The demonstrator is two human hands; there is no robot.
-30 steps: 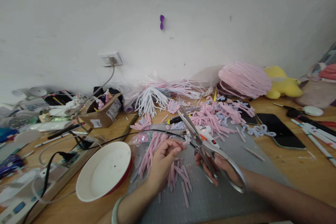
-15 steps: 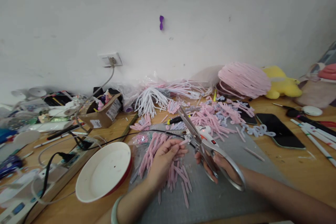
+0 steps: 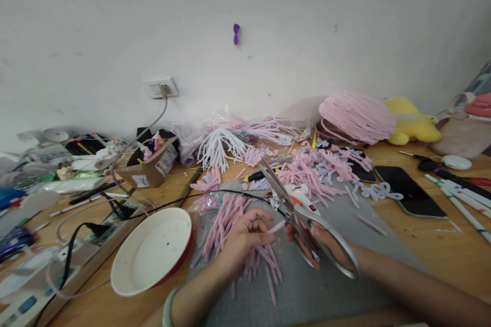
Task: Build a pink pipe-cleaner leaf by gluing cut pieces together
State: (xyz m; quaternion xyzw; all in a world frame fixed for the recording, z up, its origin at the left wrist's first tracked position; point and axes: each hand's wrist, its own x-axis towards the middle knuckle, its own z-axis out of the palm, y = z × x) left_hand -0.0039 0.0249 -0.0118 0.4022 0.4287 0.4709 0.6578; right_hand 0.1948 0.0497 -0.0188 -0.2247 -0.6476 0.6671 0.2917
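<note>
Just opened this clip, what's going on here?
A person works at a cluttered wooden table with both hands over a grey mat. The left hand pinches a short pale pink piece by one end. The right hand holds large scissors, blades pointing away from the person; the piece is not between them. More pink strips lie around the left hand, and a white glue gun lies beyond the scissors, partly hidden.

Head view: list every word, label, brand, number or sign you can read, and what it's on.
Nothing can be read for certain.
Box, larger label: print too small and blurred.
Box, smaller label: dark characters, too blurred.
Glue gun, red switch: any marking too small.
Scissors: no lettering can be made out.
</note>
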